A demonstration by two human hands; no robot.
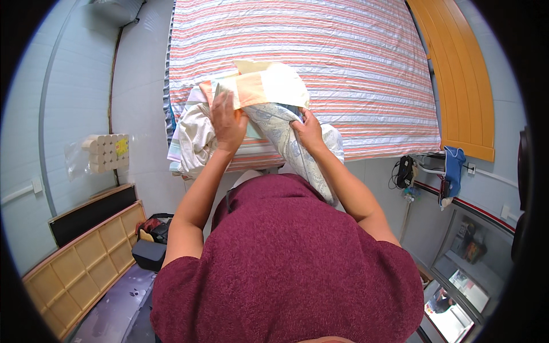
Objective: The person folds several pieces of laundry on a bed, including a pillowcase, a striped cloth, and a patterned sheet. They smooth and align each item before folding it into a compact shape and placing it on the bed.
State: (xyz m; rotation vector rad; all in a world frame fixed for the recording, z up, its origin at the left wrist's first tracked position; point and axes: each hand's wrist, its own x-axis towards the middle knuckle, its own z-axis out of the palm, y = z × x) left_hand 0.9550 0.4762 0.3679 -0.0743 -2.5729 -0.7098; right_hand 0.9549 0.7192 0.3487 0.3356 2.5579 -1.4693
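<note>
My right hand (309, 128) pinches the edge of a blue-and-white patterned cloth (283, 133), which hangs over the bed's near edge towards my lap. A cream and orange cloth (281, 85) lies over the top of the patterned one. At its left end is my left hand (227, 122), slightly blurred, with the palm side turned away; whether its fingers grip the fabric cannot be made out. Beside that hand lies a crumpled off-white cloth (195, 135). All of them rest on a bed with a striped sheet (364, 81).
A wooden headboard (465, 85) borders the bed at the right. Paper rolls in plastic (109, 153) stand at the left. Nearer on that side are a wooden slatted panel (92, 261) and a dark box (149, 254). A glass-fronted cabinet (467, 253) stands at the lower right.
</note>
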